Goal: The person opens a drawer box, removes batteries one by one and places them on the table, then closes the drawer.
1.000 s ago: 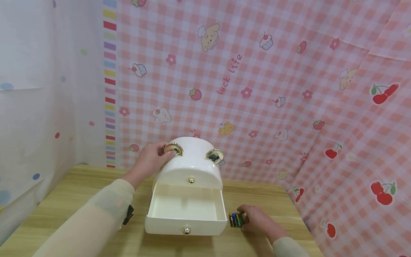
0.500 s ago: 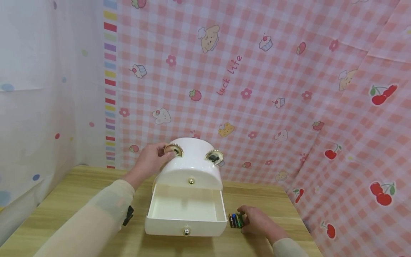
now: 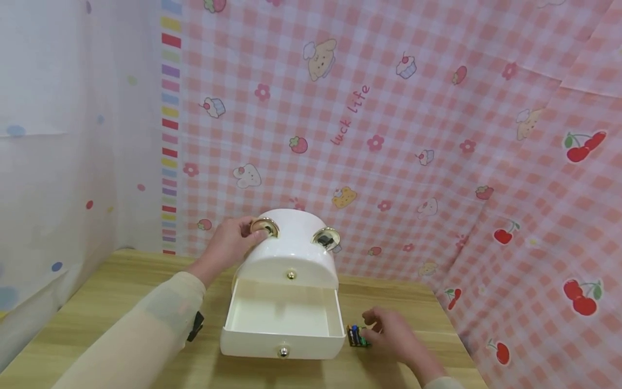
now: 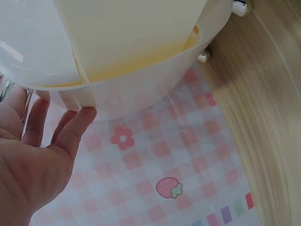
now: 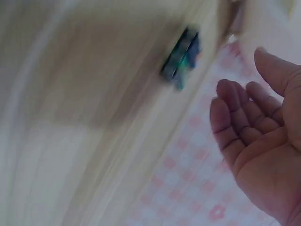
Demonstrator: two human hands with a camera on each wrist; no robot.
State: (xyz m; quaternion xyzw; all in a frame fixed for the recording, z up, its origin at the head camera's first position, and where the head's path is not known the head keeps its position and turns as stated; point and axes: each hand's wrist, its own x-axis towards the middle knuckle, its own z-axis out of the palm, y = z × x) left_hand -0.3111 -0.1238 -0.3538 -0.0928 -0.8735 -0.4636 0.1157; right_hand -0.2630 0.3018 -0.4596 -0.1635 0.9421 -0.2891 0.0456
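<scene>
Pink checked cloth (image 3: pixel 389 108) backs one glossy white box (image 3: pixel 294 243), lower centre, with two gold ears (image 3: pixel 326 238) and two knobs (image 3: pixel 283 352). Left grip (image 3: pixel 229 241) grasps one ear; right grip (image 3: pixel 394 336), released, is beside batteries (image 3: pixel 356 336).

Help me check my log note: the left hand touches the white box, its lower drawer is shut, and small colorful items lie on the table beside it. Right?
Not quite: the lower drawer is not shut; the head view shows it pulled open. The left hand does touch the white box, and small colorful items lie on the table beside it.
</scene>
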